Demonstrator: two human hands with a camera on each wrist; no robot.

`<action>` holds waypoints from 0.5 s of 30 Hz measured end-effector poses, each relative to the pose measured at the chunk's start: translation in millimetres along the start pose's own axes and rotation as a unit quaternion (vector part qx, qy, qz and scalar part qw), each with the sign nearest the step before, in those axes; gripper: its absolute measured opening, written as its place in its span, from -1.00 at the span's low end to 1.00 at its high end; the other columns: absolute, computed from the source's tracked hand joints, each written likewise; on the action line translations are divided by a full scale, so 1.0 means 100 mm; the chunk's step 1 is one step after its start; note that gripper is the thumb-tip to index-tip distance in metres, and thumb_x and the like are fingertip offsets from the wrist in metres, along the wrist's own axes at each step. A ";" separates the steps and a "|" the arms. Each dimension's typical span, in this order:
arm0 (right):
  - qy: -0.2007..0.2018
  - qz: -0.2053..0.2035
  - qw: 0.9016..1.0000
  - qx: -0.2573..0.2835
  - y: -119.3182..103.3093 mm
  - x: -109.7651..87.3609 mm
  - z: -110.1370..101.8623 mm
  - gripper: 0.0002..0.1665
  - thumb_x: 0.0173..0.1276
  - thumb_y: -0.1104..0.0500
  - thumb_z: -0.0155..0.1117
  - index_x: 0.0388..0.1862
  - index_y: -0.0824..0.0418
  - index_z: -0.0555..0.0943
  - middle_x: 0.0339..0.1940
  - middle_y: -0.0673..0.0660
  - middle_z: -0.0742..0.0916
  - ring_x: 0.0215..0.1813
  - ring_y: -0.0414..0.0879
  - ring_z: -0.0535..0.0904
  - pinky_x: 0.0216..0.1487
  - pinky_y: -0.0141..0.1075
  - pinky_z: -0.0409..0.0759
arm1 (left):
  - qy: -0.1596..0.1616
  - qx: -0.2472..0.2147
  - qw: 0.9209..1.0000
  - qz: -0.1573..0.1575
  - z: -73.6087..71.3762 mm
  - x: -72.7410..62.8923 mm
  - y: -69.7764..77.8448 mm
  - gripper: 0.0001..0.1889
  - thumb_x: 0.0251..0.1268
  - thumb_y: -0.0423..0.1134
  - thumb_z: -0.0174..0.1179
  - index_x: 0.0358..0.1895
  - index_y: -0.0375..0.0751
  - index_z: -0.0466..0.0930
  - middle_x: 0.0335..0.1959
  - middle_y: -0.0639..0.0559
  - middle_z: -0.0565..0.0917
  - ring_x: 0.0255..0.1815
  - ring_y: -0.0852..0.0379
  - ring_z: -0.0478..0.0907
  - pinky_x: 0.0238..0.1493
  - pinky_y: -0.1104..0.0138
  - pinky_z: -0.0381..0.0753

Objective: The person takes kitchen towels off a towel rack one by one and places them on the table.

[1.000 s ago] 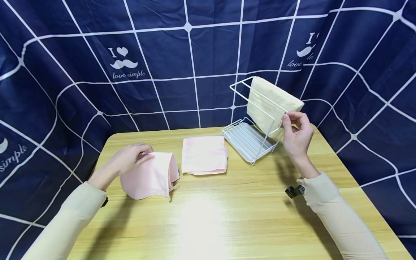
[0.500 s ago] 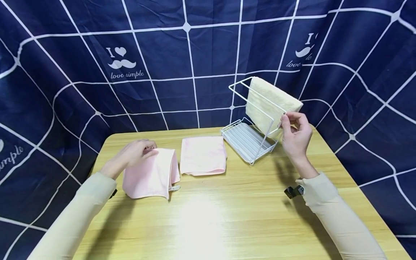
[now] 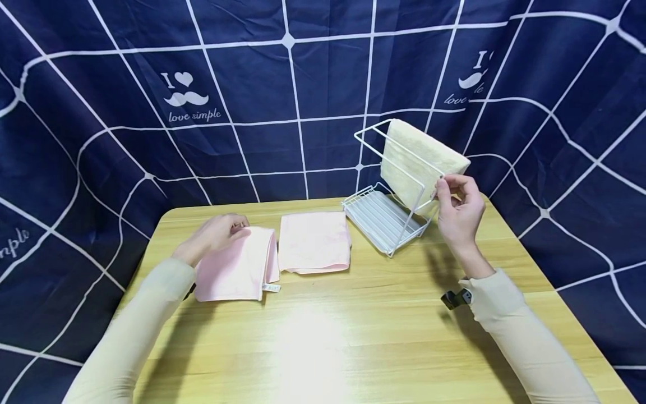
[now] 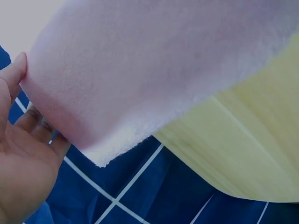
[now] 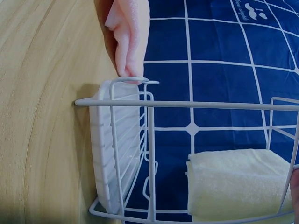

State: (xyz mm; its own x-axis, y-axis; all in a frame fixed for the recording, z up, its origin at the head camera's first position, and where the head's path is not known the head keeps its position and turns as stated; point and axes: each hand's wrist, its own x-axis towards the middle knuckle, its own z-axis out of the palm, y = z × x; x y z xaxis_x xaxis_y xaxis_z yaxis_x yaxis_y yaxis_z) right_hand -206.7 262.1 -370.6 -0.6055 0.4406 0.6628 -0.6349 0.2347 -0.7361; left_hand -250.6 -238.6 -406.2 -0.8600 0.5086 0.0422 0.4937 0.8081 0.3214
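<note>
A pink towel [image 3: 232, 272], folded over and with a small white tag, hangs from my left hand [image 3: 214, 235] at the table's left. In the left wrist view, thumb and fingers pinch the edge of this towel [image 4: 140, 70]. My right hand [image 3: 460, 210] grips the near top end of a white wire rack [image 5: 210, 105] with a slatted tray at its base. Draped over the rack's upper bars is a cream towel [image 3: 419, 163], close to the right fingertips. Only a sliver of the right hand shows in the right wrist view.
Between the held towel and the rack lies a second folded pink towel [image 3: 314, 241]. The wooden table [image 3: 393, 325] has a rounded back left corner. A dark blue curtain [image 3: 247, 90] with white lines surrounds it at the back and sides.
My left hand has shifted right and slightly away from me with the pink towel, which now hangs flatter beside the second one. The right hand and rack have stayed put.
</note>
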 end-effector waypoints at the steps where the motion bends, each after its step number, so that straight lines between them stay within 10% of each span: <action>1: 0.000 0.001 1.000 0.000 0.00 0.00 0.00 -0.83 0.45 0.38 0.34 -0.19 0.10 0.70 -0.38 -0.17 0.71 -0.45 -0.29 0.63 -0.41 -0.53 0.62 | -0.002 0.000 1.000 -0.002 0.01 0.02 -0.01 -0.88 0.54 -0.19 0.24 -0.16 -0.13 0.71 -0.34 0.00 0.68 -0.33 0.09 0.51 -0.20 0.15 0.51; 15: 0.000 -0.008 1.000 0.002 0.02 0.00 -0.01 -0.82 0.46 0.36 0.34 -0.19 0.06 0.70 -0.38 -0.19 0.71 -0.45 -0.30 0.63 -0.41 -0.54 0.62 | -0.016 0.005 0.999 -0.030 0.11 0.31 -0.15 -0.89 0.54 -0.24 0.22 -0.13 -0.15 0.72 -0.31 -0.03 0.68 -0.27 0.02 0.54 -0.15 0.12 0.53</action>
State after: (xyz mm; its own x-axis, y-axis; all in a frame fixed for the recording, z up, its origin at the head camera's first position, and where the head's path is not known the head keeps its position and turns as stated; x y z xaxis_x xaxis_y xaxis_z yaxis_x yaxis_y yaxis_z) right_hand -207.6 263.2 -372.7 -0.5951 0.4376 0.6741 -0.6466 0.2373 -0.7249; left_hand -283.3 -231.7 -420.2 -0.8841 0.4673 -0.0066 0.4420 0.8406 0.3131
